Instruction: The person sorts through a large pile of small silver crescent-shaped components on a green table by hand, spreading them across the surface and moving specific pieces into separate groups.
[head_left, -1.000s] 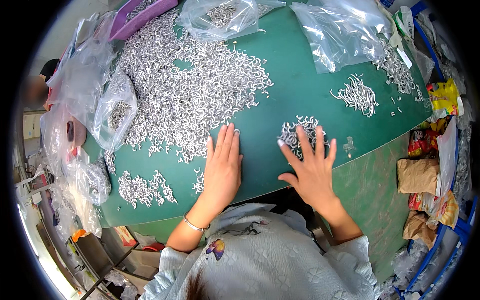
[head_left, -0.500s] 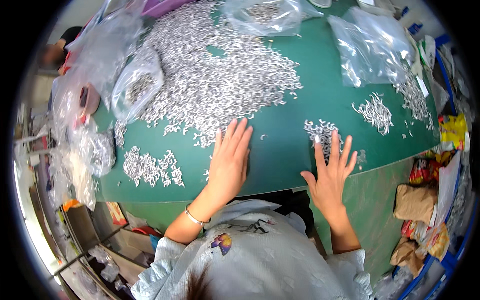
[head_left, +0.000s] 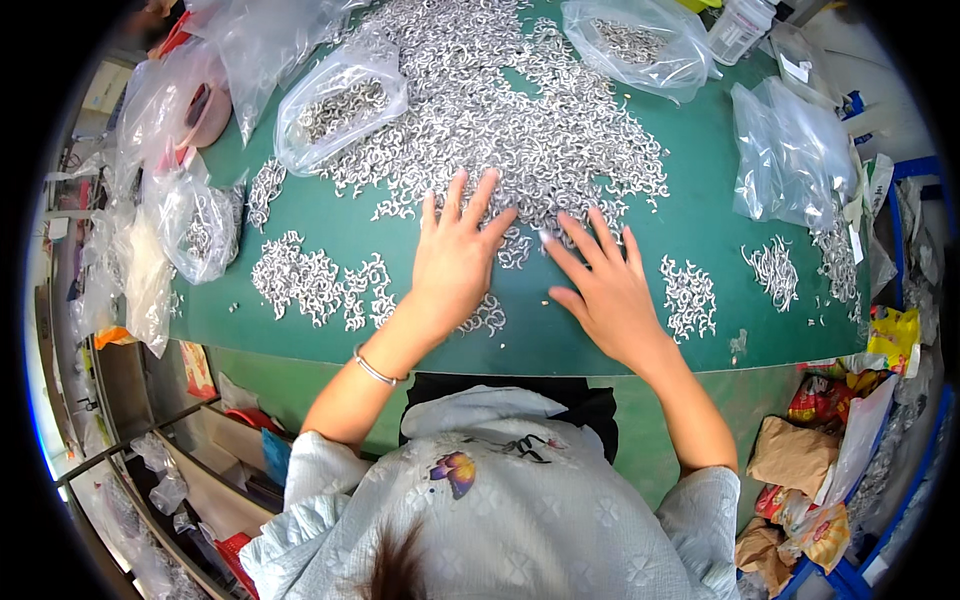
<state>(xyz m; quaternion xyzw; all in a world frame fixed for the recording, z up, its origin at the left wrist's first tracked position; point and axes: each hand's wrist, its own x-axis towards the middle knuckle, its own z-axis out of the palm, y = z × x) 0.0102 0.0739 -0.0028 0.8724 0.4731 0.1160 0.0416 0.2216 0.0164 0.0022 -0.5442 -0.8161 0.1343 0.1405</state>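
A wide heap of small curved silver metal pieces (head_left: 480, 110) spreads over the green table (head_left: 620, 345). My left hand (head_left: 452, 262) lies at the heap's near edge, fingers spread, with a few pieces (head_left: 485, 315) beside and below its palm. Close by on the right, my right hand (head_left: 608, 295) has its fingers apart, the tips touching or just over the heap's edge. A small cluster of pieces (head_left: 515, 248) lies between the hands. Just right of my right hand is a separate pile (head_left: 688, 298); left of my left hand sits another (head_left: 295, 280). Neither hand grips anything.
Clear bags of pieces stand at the heap's left (head_left: 340, 105) and far right (head_left: 640, 45). Flat plastic bags (head_left: 795, 150) and a small pile of longer pieces (head_left: 770, 272) lie on the right. A white bottle (head_left: 742, 30) stands at the back. Shelves (head_left: 200, 450) flank the lower left.
My right hand has left the small pile on the right and moved left to the heap's near edge. My left hand's fingers have spread. The whole view has shifted.
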